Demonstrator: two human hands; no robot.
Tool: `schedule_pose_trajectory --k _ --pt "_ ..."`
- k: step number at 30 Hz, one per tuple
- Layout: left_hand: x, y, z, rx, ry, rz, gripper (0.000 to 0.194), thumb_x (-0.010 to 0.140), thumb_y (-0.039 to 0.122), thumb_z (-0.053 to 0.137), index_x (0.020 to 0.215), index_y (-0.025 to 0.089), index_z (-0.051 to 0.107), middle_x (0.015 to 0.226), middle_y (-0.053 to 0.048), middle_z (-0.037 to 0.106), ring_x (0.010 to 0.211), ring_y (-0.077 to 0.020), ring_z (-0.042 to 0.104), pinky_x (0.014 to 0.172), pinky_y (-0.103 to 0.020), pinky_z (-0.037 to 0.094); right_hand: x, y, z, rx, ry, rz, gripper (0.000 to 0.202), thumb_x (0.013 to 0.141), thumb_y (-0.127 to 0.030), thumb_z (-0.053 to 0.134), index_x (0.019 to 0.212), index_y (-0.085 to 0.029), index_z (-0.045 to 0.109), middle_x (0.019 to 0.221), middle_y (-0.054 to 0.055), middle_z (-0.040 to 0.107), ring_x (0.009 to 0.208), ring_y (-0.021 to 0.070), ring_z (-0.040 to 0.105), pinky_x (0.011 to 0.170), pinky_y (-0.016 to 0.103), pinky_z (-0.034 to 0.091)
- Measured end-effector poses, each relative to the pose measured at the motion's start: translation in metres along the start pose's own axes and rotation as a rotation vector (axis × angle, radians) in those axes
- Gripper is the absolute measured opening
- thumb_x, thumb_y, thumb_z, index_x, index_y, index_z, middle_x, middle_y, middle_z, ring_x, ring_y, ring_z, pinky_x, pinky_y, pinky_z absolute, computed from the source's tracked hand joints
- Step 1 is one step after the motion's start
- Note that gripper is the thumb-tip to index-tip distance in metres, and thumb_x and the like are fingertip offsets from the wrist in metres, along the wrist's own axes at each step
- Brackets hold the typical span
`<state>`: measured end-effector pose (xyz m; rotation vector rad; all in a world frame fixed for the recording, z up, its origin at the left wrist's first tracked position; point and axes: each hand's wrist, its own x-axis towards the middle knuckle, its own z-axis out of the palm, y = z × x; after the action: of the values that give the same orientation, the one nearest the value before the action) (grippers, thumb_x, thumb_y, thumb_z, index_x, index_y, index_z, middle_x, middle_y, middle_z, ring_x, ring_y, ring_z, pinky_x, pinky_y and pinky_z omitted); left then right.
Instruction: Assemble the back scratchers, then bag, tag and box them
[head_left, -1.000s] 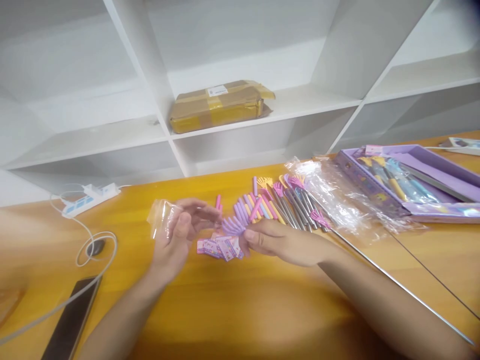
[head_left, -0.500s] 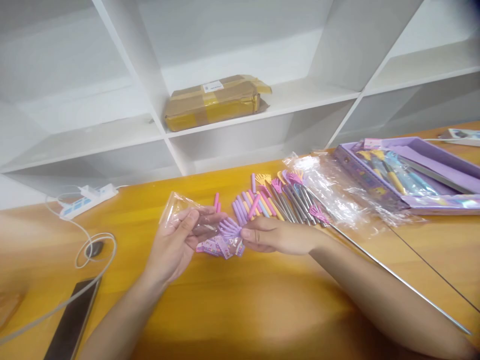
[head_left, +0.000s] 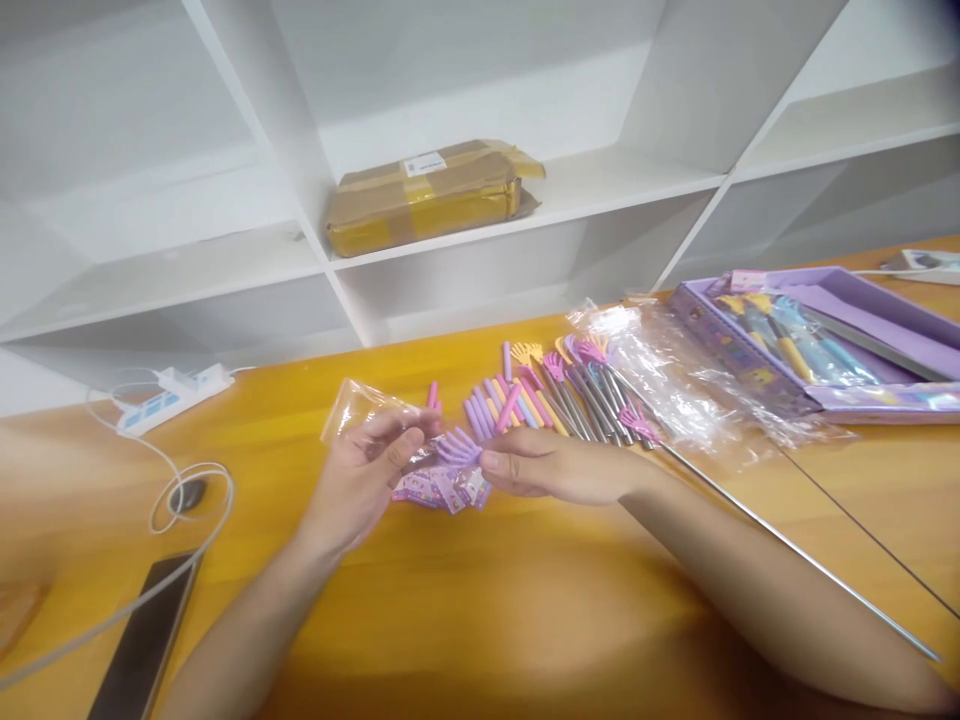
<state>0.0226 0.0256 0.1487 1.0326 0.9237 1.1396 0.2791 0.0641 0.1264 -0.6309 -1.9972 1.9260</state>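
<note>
My left hand (head_left: 352,490) pinches a clear plastic bag (head_left: 355,404), which stands up behind the fingers. In my right hand (head_left: 562,466) is a back scratcher (head_left: 459,449) with a purple hand-shaped head pointing left, close to the left fingertips. Its rod is hidden by the hand. Below the two hands lie purple printed cards (head_left: 442,490). Just beyond are purple, pink, yellow and blue handle tubes (head_left: 481,412), and to their right several metal-rod back scratchers (head_left: 592,400) with pink, yellow and purple heads.
Clear plastic bags (head_left: 652,370) lie beside a purple box (head_left: 757,375) holding bagged back scratchers. A long metal rod (head_left: 795,542) stretches toward the right. On the left are a power strip (head_left: 176,400), a looped cable and a dark flat phone-like object (head_left: 142,640). A taped carton (head_left: 427,200) sits on the shelf.
My left thumb and fingers have shifted right and closed in near the purple head. My right hand with the back scratcher stays almost in place.
</note>
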Motion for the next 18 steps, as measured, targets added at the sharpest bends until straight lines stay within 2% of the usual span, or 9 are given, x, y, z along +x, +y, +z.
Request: schedule_pose_trajectory --k 2,5,8,10,11,14,16,18 --pt "0.0 -0.001 0.001 0.03 -0.008 -0.004 0.02 0.09 0.035 0.086 0.105 0.022 0.086 0.114 -0.01 0.081 0.107 -0.0225 0.076 0.09 -0.032 0.067 0.0 -0.001 0.001 0.002 -0.003 0.01 0.06 0.107 -0.071 0.048 0.086 -0.016 0.06 0.067 -0.006 0.037 0.058 0.0072 0.03 0.053 0.023 0.027" --pt "-0.002 -0.001 0.005 0.045 -0.027 -0.02 0.023 0.09 0.037 0.086 0.106 0.019 0.086 0.109 -0.011 0.082 0.1 -0.022 0.077 0.089 -0.033 0.068 0.001 -0.004 0.002 0.007 0.01 0.001 0.058 0.108 -0.068 0.05 0.106 -0.014 0.07 0.076 -0.002 0.052 0.065 0.0083 0.041 0.058 0.022 0.034" --pt "-0.004 -0.001 0.008 0.051 -0.045 -0.026 0.024 0.09 0.036 0.086 0.106 0.019 0.086 0.106 -0.01 0.082 0.093 -0.0207 0.078 0.09 -0.035 0.068 0.002 -0.009 0.003 -0.027 0.022 -0.06 0.055 0.11 -0.062 0.052 0.131 -0.015 0.07 0.1 0.006 0.068 0.088 0.0131 0.058 0.077 0.025 0.049" --pt "-0.004 -0.003 0.008 0.07 -0.058 -0.018 0.024 0.089 0.035 0.086 0.108 0.02 0.085 0.107 -0.01 0.082 0.094 -0.0211 0.078 0.09 -0.035 0.068 0.002 -0.01 0.003 -0.054 0.044 -0.098 0.052 0.111 -0.056 0.053 0.14 -0.016 0.067 0.116 0.009 0.07 0.108 0.0183 0.062 0.092 0.03 0.053" --pt "-0.004 -0.004 0.007 0.083 -0.062 -0.013 0.024 0.09 0.035 0.086 0.109 0.021 0.085 0.108 -0.009 0.082 0.095 -0.0212 0.078 0.09 -0.035 0.068 0.002 -0.01 0.003 -0.067 0.058 -0.102 0.051 0.111 -0.054 0.054 0.144 -0.017 0.066 0.122 0.011 0.07 0.112 0.0198 0.062 0.094 0.031 0.053" --pt "-0.005 -0.008 0.004 0.135 -0.061 0.004 0.025 0.09 0.035 0.085 0.112 0.023 0.084 0.112 -0.008 0.082 0.099 -0.0216 0.078 0.09 -0.034 0.067 0.001 -0.008 0.002 -0.105 0.115 -0.057 0.056 0.109 -0.053 0.057 0.153 -0.018 0.058 0.126 0.012 0.069 0.102 0.0175 0.064 0.078 0.025 0.052" --pt "-0.005 -0.01 0.004 0.19 -0.063 0.005 0.029 0.088 0.032 0.087 0.115 0.024 0.082 0.114 -0.008 0.081 0.101 -0.0229 0.078 0.089 -0.034 0.066 0.001 -0.005 0.002 -0.102 0.134 -0.025 0.061 0.108 -0.053 0.059 0.157 -0.018 0.053 0.117 0.01 0.071 0.085 0.0135 0.061 0.066 0.023 0.047" --pt "-0.006 -0.009 0.006 0.25 -0.08 -0.011 0.034 0.084 0.029 0.09 0.117 0.025 0.082 0.114 -0.008 0.081 0.103 -0.0243 0.078 0.088 -0.035 0.066 0.001 -0.003 0.003 -0.062 0.117 -0.013 0.064 0.107 -0.053 0.061 0.159 -0.017 0.048 0.109 0.009 0.071 0.078 0.0122 0.059 0.063 0.023 0.045"
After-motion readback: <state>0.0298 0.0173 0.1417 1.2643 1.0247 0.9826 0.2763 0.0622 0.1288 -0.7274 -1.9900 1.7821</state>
